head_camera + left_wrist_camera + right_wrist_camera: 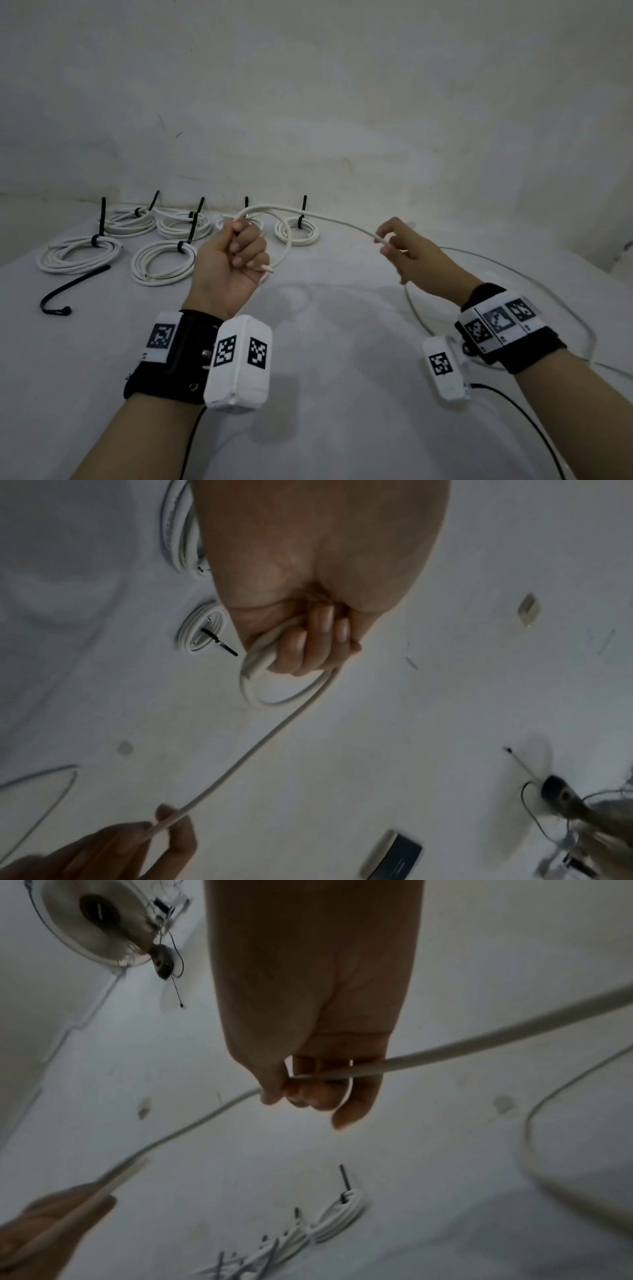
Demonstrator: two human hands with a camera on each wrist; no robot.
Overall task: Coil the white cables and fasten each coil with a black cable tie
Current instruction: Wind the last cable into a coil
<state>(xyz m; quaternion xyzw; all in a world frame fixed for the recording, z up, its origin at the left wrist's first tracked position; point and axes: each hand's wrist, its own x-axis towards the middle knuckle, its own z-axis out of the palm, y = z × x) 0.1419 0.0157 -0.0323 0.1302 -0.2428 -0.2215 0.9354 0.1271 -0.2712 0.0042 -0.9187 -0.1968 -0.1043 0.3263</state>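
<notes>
My left hand (239, 250) is raised over the white surface, fist curled round a small loop of white cable (286, 236); the cable's end sticks out by the little finger. In the left wrist view the loop (260, 680) hangs under the curled fingers (308, 645). The cable runs rightward to my right hand (394, 243), which pinches it between thumb and fingers (284, 1088). Past the right hand the cable (548, 294) trails loosely over the surface. A loose black cable tie (68, 284) lies at the left.
Several coiled white cables with upright black ties lie along the back, such as the coil (78, 253) at the left and another (298, 233) near the middle. A wall rises right behind them. Thin black cords (527, 421) run from the wrist cameras.
</notes>
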